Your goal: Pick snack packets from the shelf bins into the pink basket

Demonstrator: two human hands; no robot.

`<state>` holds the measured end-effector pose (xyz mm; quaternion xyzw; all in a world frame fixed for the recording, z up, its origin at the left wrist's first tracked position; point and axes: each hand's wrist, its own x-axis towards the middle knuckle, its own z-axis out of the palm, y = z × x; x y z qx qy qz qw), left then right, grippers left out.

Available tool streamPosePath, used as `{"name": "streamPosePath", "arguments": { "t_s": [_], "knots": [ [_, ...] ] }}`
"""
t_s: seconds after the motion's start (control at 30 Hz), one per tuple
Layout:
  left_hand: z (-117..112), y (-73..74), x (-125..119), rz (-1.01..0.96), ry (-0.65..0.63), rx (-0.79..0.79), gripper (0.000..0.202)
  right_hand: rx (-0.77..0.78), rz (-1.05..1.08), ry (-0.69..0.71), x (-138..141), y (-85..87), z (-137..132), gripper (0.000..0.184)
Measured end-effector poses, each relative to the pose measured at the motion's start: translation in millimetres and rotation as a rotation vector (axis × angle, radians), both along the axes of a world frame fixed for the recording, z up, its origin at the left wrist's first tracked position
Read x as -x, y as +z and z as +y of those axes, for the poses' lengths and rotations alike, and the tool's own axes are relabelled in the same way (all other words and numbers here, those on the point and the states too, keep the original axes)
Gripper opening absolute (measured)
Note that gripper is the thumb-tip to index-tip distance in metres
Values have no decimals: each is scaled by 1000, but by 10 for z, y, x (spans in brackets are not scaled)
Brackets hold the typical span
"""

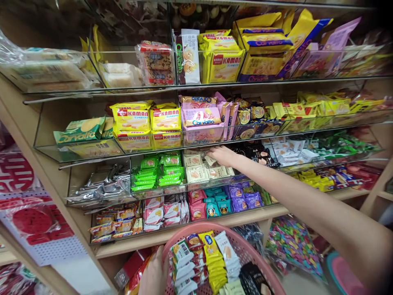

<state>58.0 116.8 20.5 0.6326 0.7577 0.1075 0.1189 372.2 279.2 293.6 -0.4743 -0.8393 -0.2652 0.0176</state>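
My right hand (pixel 222 155) reaches into a shelf compartment of small cream-coloured snack packets (pixel 197 173). Its fingers are bent and close together on a packet at the back, partly hidden by the shelf above. At the bottom, my left hand (pixel 153 271) grips the left rim of a pink plastic basket (pixel 264 262). Inside the basket stand rows of wrapped snacks: white-and-green packets (pixel 183 262), yellow packets (pixel 213 258), white packets (pixel 229 256) and black packets (pixel 253 280). Green packets (pixel 170 170) lie left of the cream ones, black packets (pixel 260 153) to the right.
Clear dividers and front panels edge each shelf (pixel 141 152). Yellow Kaman packs (pixel 132 123) and pink Carvalfo packs (pixel 201 116) fill the shelf above. Below are purple packets (pixel 239 196) and teal packets (pixel 217 205). A bag of colourful sweets (pixel 294 246) lies low on the right.
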Motion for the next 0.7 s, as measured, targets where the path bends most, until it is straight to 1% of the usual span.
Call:
{"name": "streamPosePath", "arguments": {
  "t_s": [0.03,0.1,0.17,0.23,0.27,0.3,0.37,0.43,0.53,0.6,0.63,0.7],
  "knots": [
    [-11,25,-7,-4,0,-1,51,-14,8,-2,-7,11,-54,36],
    [-29,77,-22,-7,-4,9,52,-45,34,8,-32,11,-211,43],
    [-41,123,-38,-3,-11,25,52,-67,98,45,-68,-35,-445,52],
    [-45,157,-56,10,-13,23,52,-44,221,101,-102,-154,-748,59],
    [-47,169,-65,11,-15,15,53,-7,300,124,-113,-248,-916,60],
    [-50,179,-75,9,-21,7,53,42,386,140,-118,-367,-1087,62],
    [-60,196,-92,9,-29,1,53,165,560,132,-104,-681,-1415,63],
    [-76,211,-108,14,-29,-2,53,283,727,82,-58,-1079,-1691,64],
    [-101,230,-121,27,-24,-8,53,430,912,-1,54,-1714,-1978,67],
    [-108,237,-122,35,-21,-8,53,523,915,-118,144,-2068,-2108,70],
    [-108,238,-120,37,-21,-7,53,557,875,-193,190,-2206,-2164,70],
    [-99,235,-114,38,-20,6,52,582,745,-326,276,-2404,-2267,71]
  ]
}}
